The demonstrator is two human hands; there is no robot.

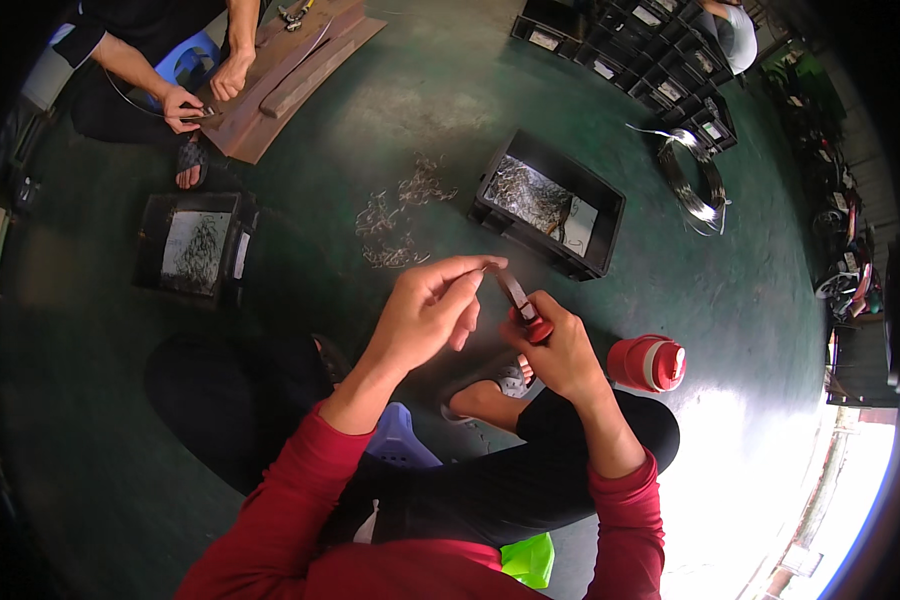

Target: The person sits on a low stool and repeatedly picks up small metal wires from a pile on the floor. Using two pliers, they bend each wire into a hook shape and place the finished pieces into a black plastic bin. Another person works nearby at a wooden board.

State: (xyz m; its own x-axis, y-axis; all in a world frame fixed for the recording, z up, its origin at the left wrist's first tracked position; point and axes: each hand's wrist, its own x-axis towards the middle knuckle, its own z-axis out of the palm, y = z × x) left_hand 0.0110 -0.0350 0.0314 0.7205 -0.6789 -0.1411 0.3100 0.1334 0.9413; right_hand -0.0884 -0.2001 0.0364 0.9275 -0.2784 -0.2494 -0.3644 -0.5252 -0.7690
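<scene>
In front of my knees, my right hand (568, 358) is wrapped round the red handle of a hand tool with a narrow, flat metal shaft (513, 292). The shaft points up and to the left; its exact kind cannot be made out. At its far end are the fingertips of my left hand (425, 312), thumb and forefinger pinched together. Whatever lies in that pinch is too small to name. Beyond my hands, small bent wire pieces (395, 220) are scattered on the green floor. A black crate (610, 235) holds many more shiny wire pieces.
Another black crate (235, 290) with wire pieces stands at left. A red tumbler (642, 362) is beside my right knee. A wire coil (710, 190) lies far right, near stacked black crates (660, 70). At upper left, a co-worker's hands (232, 75) work over a brown board (250, 140).
</scene>
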